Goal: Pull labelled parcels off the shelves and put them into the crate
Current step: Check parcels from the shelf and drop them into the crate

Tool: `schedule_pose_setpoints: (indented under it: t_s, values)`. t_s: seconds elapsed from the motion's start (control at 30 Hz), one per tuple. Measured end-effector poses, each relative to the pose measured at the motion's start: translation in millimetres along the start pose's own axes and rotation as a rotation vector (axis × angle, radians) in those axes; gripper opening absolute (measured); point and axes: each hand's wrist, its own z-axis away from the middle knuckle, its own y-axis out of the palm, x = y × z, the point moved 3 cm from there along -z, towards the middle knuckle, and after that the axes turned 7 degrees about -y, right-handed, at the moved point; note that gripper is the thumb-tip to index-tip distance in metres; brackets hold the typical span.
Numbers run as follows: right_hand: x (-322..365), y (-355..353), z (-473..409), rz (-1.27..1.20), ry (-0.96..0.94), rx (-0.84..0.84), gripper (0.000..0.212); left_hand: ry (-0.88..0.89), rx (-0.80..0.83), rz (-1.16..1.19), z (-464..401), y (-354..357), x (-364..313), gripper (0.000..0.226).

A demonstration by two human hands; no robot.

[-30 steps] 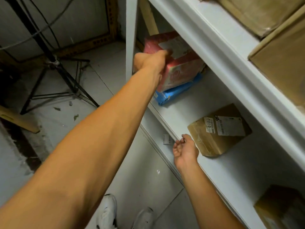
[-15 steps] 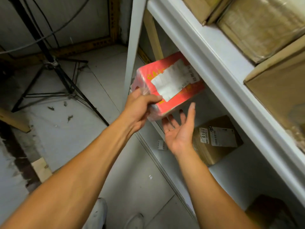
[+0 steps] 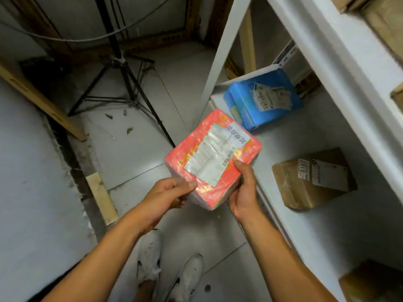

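A red parcel [image 3: 212, 158] with a white label on top is out of the shelf, held over the floor in front of me. My left hand [image 3: 168, 195] grips its near left corner, thumb on top. Its near right edge is held by my right hand [image 3: 244, 190], thumb pressed on the label side. A blue labelled parcel [image 3: 263, 97] lies at the far left end of the white shelf [image 3: 327, 225]. To its right on the same shelf sits a brown taped parcel [image 3: 311, 179] with two labels. No crate is in view.
A black tripod [image 3: 122, 83] stands on the floor to the left. Wooden planks [image 3: 41, 99] lean at the far left. More brown boxes [image 3: 383, 20] sit on the shelf above, and another brown box [image 3: 370, 282] at the lower right. My white shoes [image 3: 168, 271] are below.
The red parcel has come off the shelf and down toward me. My right hand, open beneath it before, now holds its right edge. The blue parcel that lay under it is uncovered.
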Motion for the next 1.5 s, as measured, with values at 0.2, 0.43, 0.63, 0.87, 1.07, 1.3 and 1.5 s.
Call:
schedule_pose_setpoints:
  t_s: [0.2, 0.43, 0.63, 0.87, 1.07, 1.3, 1.5]
  values:
    - [-33, -43, 21, 0.208, 0.068, 0.172, 0.083, -0.257, -0.138, -0.123, 17, -66, 49, 0.115]
    - [-47, -50, 56, 0.227, 0.255, 0.358, 0.097, -0.056, 0.017, 0.135, 8, -39, 58, 0.102]
    - [-63, -60, 64, 0.327, 0.339, 0.491, 0.090, 0.006, -0.067, 0.303, 14, -11, 99, 0.084]
    - [-66, -56, 82, 0.427, 0.463, 0.646, 0.097, 0.053, -0.166, 0.450, 43, 5, 144, 0.078]
    - [-55, -48, 110, 0.526, 0.495, 0.842, 0.094, 0.057, -0.352, 0.561, 90, 10, 173, 0.088]
    - [-38, -1, 142, 0.956, 0.603, 1.298, 0.061, -0.005, -0.214, 0.414, 174, -8, 203, 0.088]
    - [-64, 18, 214, 1.397, 0.767, 1.670, 0.067, 0.135, 0.041, 0.498, 219, 49, 228, 0.056]
